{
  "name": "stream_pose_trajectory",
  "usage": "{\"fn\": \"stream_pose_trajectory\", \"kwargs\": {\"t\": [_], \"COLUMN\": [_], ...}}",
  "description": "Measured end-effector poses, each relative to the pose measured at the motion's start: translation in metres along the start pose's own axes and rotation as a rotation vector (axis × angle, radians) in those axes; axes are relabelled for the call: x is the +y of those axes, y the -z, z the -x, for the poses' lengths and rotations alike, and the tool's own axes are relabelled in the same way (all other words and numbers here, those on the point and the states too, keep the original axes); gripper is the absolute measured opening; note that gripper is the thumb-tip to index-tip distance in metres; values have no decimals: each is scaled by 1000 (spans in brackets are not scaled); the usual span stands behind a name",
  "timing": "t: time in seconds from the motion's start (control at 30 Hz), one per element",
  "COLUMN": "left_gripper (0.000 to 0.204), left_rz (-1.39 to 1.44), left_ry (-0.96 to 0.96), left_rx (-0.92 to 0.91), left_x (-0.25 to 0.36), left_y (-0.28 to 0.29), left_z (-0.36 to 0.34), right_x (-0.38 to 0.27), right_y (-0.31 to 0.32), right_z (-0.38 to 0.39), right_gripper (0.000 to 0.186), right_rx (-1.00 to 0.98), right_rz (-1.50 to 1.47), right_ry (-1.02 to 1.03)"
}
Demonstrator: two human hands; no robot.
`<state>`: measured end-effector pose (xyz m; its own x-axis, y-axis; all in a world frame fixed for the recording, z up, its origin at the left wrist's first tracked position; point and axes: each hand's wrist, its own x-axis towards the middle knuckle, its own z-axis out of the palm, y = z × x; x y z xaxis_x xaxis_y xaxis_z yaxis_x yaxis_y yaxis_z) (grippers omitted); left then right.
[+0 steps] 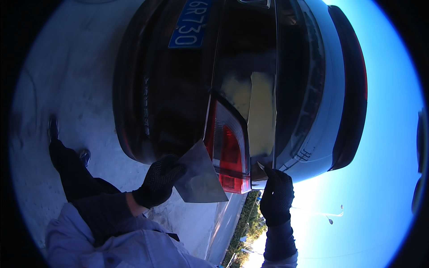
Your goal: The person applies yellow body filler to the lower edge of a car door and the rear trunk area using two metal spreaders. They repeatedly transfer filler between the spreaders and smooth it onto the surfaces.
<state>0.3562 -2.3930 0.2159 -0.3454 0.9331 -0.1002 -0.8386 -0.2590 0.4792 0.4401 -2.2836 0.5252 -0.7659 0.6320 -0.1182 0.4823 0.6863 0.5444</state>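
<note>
My left hand, in a dark dotted glove, grips a thin dark square sheet with a pale smear on it, held out beside the red tail light. My right hand, gloved alike, has its fingers closed on a small thin blade, seemingly a spreader, at the body panel just beside the light. Along that panel runs a broad yellowish filler patch, smooth in part and mottled toward one side.
The dark rear of a car with a blue plate fills the middle, a rear window beyond it. Concrete ground lies at left, my legs and shoes over it. A hedge, road, street lamp and sky show at lower right.
</note>
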Motion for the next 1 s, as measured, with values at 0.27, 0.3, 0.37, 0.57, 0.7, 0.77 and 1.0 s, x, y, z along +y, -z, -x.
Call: {"fn": "stream_pose_trajectory", "kwargs": {"t": [0.27,0.3,0.37,0.57,0.7,0.77,1.0], "left_gripper": [27,27,28,29,32,35,37], "left_rz": [385,410,514,355,1162,1157,604], "left_ry": [-63,-72,-89,-4,484,504,128], "left_rx": [-133,-127,-138,-125,-477,-553,-112], "left_x": [10,11,13,16,7,2,21], "left_y": [-35,-36,-34,-18,-39,-48,-9], "left_z": [-36,-39,-42,-48,-41,-39,-63], "right_x": [-57,-59,-57,-40,-22,-20,-10], "right_y": [17,16,20,33,6,-15,-10], "right_z": [40,39,34,19,2,-3,-19], "right_gripper": [39,40,41,24,31,36,38], "right_rx": [165,73,-140,-337,-204,-237,-84], "right_rz": [-1365,-1093,-739,-659,-1472,-1497,-1464], "right_ry": [-506,-357,-119,-94,-765,-769,-635]}}
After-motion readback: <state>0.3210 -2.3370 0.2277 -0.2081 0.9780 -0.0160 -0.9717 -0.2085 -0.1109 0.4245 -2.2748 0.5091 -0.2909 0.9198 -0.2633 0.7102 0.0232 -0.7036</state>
